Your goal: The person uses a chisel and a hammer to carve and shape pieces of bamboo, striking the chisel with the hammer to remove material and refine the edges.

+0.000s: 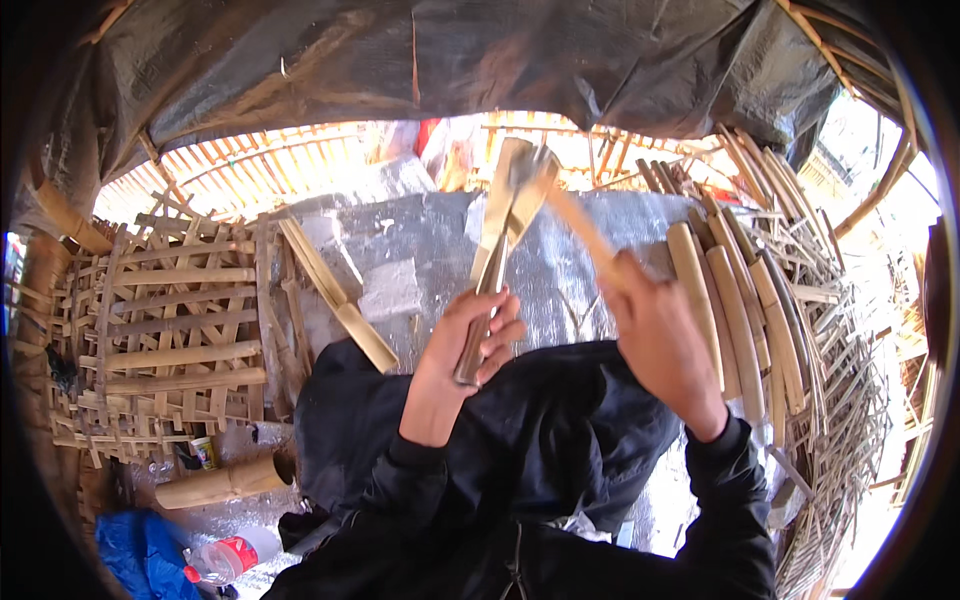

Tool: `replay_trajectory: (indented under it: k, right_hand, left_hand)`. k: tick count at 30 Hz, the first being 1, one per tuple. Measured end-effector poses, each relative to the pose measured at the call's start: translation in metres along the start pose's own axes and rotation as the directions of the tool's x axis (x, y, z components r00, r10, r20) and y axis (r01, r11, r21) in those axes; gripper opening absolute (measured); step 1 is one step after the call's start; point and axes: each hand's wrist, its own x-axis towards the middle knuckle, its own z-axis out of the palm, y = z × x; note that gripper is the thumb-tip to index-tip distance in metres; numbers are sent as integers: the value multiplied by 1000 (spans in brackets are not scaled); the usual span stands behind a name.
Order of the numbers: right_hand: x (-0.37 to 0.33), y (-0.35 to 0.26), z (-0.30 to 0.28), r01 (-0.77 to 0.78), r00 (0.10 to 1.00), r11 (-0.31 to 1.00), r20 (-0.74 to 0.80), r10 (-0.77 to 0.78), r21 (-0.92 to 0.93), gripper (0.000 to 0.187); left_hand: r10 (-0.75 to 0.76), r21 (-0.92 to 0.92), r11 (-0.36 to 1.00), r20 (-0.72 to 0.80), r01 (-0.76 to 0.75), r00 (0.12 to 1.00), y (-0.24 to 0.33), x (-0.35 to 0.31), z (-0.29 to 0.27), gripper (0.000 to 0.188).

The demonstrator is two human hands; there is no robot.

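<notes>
My left hand (455,345) is closed round the shiny tubular handle of a metal tool (473,352), which points away from me. At the tool's far end stand pale split bamboo pieces (496,215), spread in a narrow V; they hide where its tip lies. In my right hand (665,335) is a hammer (585,232), gripped by its wooden handle. Its blurred head overlaps the far end of the bamboo, and whether the two touch I cannot tell. A split bamboo length (340,298) lies to the left, beside my dark-clothed knee.
Several bamboo poles (735,315) and a heap of thin strips (845,420) lie to the right. Woven bamboo lattice (180,320) is at left. A thick bamboo section (225,482), a plastic bottle (232,557) and blue cloth (145,555) are lower left. Dark sheeting (400,70) hangs ahead.
</notes>
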Motion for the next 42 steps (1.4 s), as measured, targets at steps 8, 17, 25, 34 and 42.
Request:
replay_trajectory:
  k: [8, 17, 25, 34, 42]
  right_hand:
    - [-7, 32, 52, -27, 993, 995, 116, 16, 92, 20]
    - [10, -24, -27, 104, 899, 967, -437, 8, 233, 22]
    - [7, 14, 17, 68, 997, 997, -32, -67, 40, 20]
    - [3, 28, 72, -96, 989, 993, 117, 87, 70, 22]
    - [6, -14, 6, 18, 993, 989, -117, -1, 145, 24]
  left_hand:
    - [-9, -48, 999, 44, 11, 999, 1, 4, -3, 16]
    - [-2, -6, 1000, 22, 2, 1000, 4, 1, -7, 14]
    - [7, 46, 999, 27, -9, 1000, 6, 10, -3, 18]
    - [-59, -5, 998, 45, 59, 997, 7, 5, -12, 16]
    - [-39, -34, 999, 2, 39, 999, 13, 1, -18, 17]
